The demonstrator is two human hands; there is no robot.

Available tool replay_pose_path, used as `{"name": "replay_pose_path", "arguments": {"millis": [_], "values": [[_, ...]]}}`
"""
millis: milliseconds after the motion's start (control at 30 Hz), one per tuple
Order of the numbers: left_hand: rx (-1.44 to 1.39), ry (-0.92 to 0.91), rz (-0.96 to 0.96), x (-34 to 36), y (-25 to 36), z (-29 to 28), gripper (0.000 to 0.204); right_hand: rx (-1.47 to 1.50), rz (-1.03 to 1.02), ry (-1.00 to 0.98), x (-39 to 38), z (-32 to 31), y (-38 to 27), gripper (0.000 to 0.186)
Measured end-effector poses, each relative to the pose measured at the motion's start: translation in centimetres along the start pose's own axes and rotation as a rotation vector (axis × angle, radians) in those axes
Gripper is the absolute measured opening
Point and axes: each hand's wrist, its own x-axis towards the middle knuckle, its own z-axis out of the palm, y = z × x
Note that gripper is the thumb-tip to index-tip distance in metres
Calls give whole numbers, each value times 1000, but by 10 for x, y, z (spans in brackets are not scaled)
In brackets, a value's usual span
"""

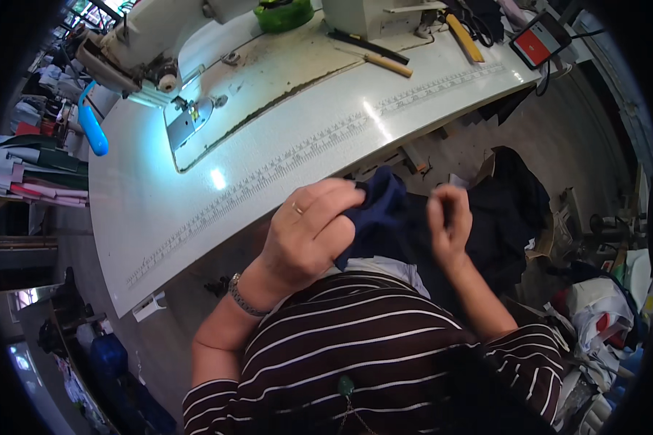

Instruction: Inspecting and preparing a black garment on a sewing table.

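My left hand (305, 225), with a ring and a wristwatch, is closed on a navy blue cloth (384, 199) just off the table's front edge. The cloth bunches up beside its fingertips and hangs down toward my lap. To the right, my right hand (450, 225) is raised apart from that bunched part, over dark fabric (497, 210). Its thumb and fingers curl together in a pinch, slightly blurred. Whatever sits between them, if anything, is too small to make out.
A white sewing table (268, 163) with a printed ruler bears a lit sewing machine (149, 54). A yellow-handled tool (388, 65), a yellow cutter (464, 38) and a green round holder (284, 14) lie farther back. Cloth piles (595, 312) stand right; folded fabrics (43, 170) left.
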Motion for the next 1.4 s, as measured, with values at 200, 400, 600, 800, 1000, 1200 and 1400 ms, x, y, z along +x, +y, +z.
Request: {"name": "replay_pose_path", "arguments": {"millis": [200,400,600,800,1000,1200,1400], "values": [[-253,-37,-88,15,4,16,26,13,-441,40,-1,47,-32,60],[-104,-159,-232,8,9,10,58,41,-167,-28,16,13,-42,31],[-733,-556,-691,-6,10,26,28,-376,-401,-184,60,-33,-75,34],[-1704,-420,-1206,-23,14,32,34,-773,-270,55,76,-21,-64,27],[-1764,-205,-1242,-16,12,19,41,306,463,-580,39,-22,-43,22],[-1714,-136,-1248,-25,9,12,43,431,621,-426,29,-22,-47,18],[-1455,-62,-1178,-26,5,13,40,368,503,-312,35,-14,-44,24]]}}
